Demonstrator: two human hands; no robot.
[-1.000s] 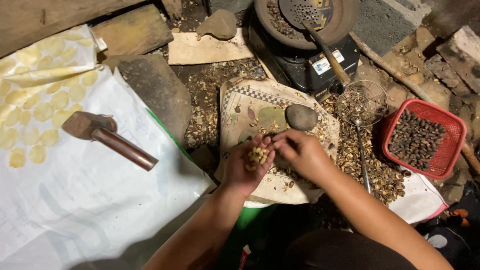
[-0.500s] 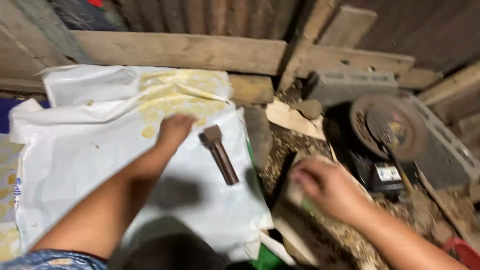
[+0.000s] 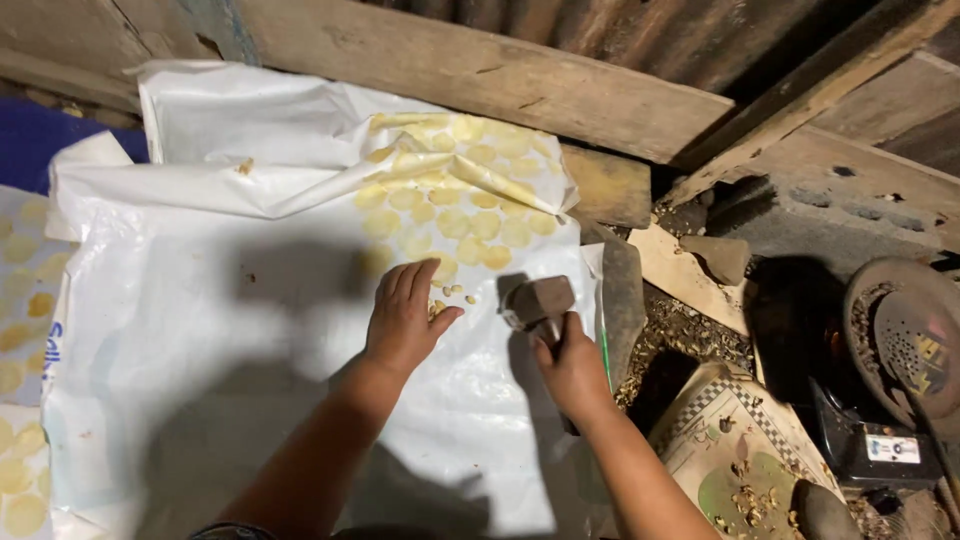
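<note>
White plastic sheeting [image 3: 200, 380] covers the floor. Your left hand [image 3: 405, 320], fingers apart, steadies small kernels [image 3: 452, 293]; your right hand [image 3: 575, 370] clamps a hammer [image 3: 537, 303], which likely needs a careful strike next.

Dim shed, wooden plank wall [image 3: 520, 75], littered floor [image 3: 690, 330].

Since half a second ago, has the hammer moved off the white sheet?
Yes. The hammer lay flat on the white sheet; now the right hand grips it, head raised beside the left hand.
</note>
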